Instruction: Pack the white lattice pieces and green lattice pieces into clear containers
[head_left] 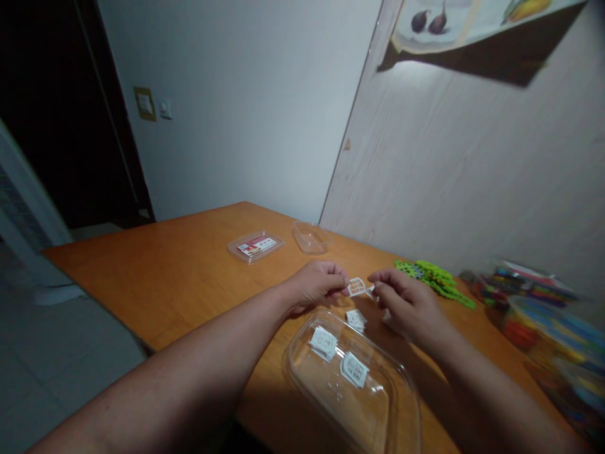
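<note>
My left hand [317, 287] pinches the edge of a small white lattice piece [357, 287], shaped like an arched toy window. Facing it, my right hand [407, 306] has its thumb and fingertips closed on a small white part [370, 290] at the window's right side; whether the two are joined I cannot tell. Below the hands lies a clear plastic lid or tray [307, 394]. It holds a left stack [324, 342] and a right stack [354, 369] of white lattice pieces. Another little pile of white pieces [356, 320] rests by its far edge.
Farther back on the orange-brown table [189, 277] are a clear lid with a printed label [256, 244] and a clear plastic box [312, 238]. Green lattice pieces [435, 277] lie near the wall. Blurred tubs of colourful things [548, 328] line the right side.
</note>
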{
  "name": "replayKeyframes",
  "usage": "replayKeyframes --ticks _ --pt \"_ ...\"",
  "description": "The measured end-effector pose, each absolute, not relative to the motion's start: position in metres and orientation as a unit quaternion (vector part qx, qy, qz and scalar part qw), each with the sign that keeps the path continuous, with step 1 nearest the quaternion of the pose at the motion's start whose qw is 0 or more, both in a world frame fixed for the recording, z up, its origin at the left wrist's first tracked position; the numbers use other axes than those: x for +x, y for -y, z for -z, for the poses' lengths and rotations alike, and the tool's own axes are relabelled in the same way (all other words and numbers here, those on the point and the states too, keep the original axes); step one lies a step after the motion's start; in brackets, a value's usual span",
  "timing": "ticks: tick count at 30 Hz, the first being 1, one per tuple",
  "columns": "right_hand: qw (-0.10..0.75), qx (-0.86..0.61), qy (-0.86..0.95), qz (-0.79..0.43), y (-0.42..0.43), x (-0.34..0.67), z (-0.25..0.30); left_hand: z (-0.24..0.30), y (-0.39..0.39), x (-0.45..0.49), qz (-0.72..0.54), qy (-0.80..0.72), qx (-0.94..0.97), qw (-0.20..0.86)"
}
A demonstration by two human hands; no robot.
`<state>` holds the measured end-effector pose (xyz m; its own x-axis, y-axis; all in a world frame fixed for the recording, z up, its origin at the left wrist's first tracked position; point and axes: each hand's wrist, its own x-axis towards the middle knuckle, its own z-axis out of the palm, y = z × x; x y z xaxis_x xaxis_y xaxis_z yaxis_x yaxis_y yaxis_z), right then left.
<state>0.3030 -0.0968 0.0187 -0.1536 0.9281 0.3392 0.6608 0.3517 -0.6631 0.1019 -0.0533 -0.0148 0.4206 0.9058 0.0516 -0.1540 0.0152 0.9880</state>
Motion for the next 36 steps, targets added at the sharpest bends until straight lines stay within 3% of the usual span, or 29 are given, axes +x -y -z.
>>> replayKeyframes --ticks 6,16,24,31,36 --pt "0.339 -0.479 0.738 -0.333 0.106 0.291 -0.028 0.006 0.053 0.095 -0.394 -0.279 0.516 0.708" --pt "0.434 -0.467 0.699 -0.324 0.110 0.281 -0.027 0.006 0.053 0.093 -0.365 -0.249 0.531 0.723" --pt "0.417 -0.501 0.681 -0.335 0.111 0.282 -0.028 0.003 0.063 0.096 -0.362 -0.249 0.545 0.715" --pt "0.396 -0.512 0.742 -0.173 0.106 0.283 -0.014 0.007 0.060 0.099 -0.397 -0.279 0.548 0.681" --pt "0.303 -0.520 0.799 -0.013 0.114 0.282 -0.015 0.011 0.057 0.100 -0.407 -0.284 0.562 0.662"
